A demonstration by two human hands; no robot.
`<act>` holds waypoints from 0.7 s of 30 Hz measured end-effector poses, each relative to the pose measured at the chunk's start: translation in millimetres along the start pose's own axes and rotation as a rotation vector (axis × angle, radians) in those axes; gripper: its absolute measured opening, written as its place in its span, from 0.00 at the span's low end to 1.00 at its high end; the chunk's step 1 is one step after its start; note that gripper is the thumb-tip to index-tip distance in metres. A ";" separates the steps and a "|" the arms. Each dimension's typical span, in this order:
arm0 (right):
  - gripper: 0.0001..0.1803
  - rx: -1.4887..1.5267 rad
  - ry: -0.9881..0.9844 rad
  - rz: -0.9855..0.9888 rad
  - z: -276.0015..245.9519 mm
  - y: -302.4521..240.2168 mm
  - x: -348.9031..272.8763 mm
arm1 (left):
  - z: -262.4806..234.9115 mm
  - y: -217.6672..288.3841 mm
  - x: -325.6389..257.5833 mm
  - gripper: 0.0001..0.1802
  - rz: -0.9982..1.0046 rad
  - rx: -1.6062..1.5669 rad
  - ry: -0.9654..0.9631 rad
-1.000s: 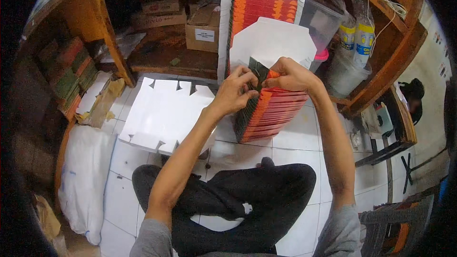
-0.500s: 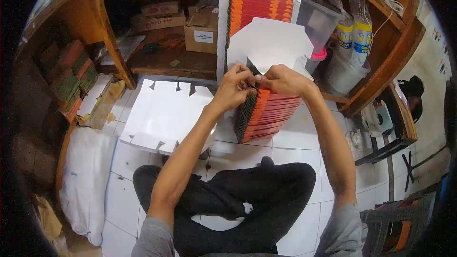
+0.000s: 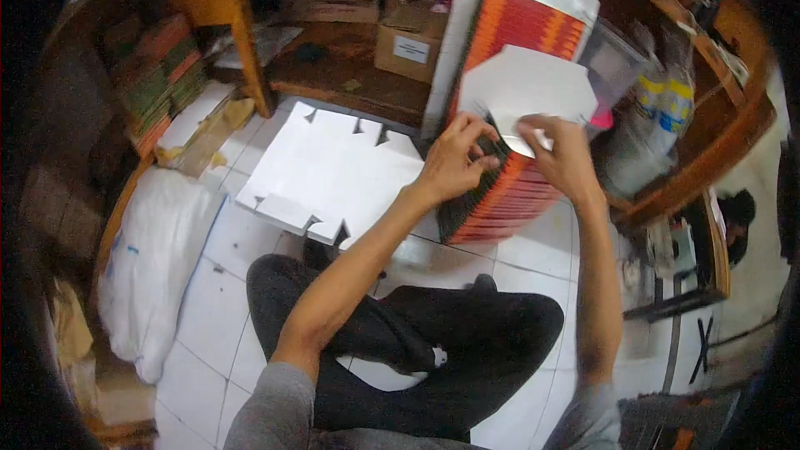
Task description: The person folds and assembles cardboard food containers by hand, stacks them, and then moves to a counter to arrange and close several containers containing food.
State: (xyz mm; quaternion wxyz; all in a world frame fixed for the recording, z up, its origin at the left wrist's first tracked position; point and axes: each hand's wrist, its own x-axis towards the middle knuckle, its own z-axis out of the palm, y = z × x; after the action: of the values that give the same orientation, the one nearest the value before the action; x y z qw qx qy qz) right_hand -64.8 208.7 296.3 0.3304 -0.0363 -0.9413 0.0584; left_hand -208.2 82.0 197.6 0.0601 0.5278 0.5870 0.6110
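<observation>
Above the orange stack (image 3: 500,192), both hands (image 3: 508,158) grip a white, angular die-cut carton blank (image 3: 525,87).

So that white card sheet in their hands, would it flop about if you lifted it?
Probably not much: the white card sheet stands up flat above both hands, left hand and right hand, so it seems fairly stiff. It looks thin, so likely light, and it may crease easily.

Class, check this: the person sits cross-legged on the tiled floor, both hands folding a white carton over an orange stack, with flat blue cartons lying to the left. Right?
Not quite: the flat cartons are white, not blue, as the head view shows. The rest holds.
</observation>
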 end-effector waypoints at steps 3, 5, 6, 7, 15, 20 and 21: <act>0.10 0.155 0.186 0.202 16.5 -66.5 3.9 | -44.0 1.3 -40.3 0.21 -0.007 0.099 0.118; 0.12 0.283 0.026 0.110 54.2 -89.9 11.8 | -72.7 -6.0 -68.2 0.21 -0.069 0.212 0.162; 0.14 0.351 -0.047 0.026 87.5 -88.5 15.1 | -83.4 -13.7 -84.2 0.21 -0.165 0.248 0.178; 0.18 0.309 -0.105 0.038 123.6 -81.2 20.9 | -95.4 -19.2 -97.5 0.21 -0.172 0.338 0.172; 0.30 -0.013 -0.254 0.224 290.1 -73.8 70.3 | -151.0 -39.3 -176.2 0.26 -0.281 0.739 0.122; 0.16 -0.082 0.124 0.017 317.4 -59.8 56.1 | -144.8 -46.4 -183.4 0.22 -0.271 0.759 0.095; 0.11 -0.009 0.206 -0.079 317.7 -56.6 51.8 | -142.0 -47.3 -184.5 0.22 -0.266 0.758 0.100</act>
State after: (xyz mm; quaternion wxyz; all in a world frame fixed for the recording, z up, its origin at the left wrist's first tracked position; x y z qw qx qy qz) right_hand -305.9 130.9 89.7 0.4274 -0.0065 -0.9033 0.0370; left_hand -255.3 -124.3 89.7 -0.0888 0.4017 0.8360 0.3631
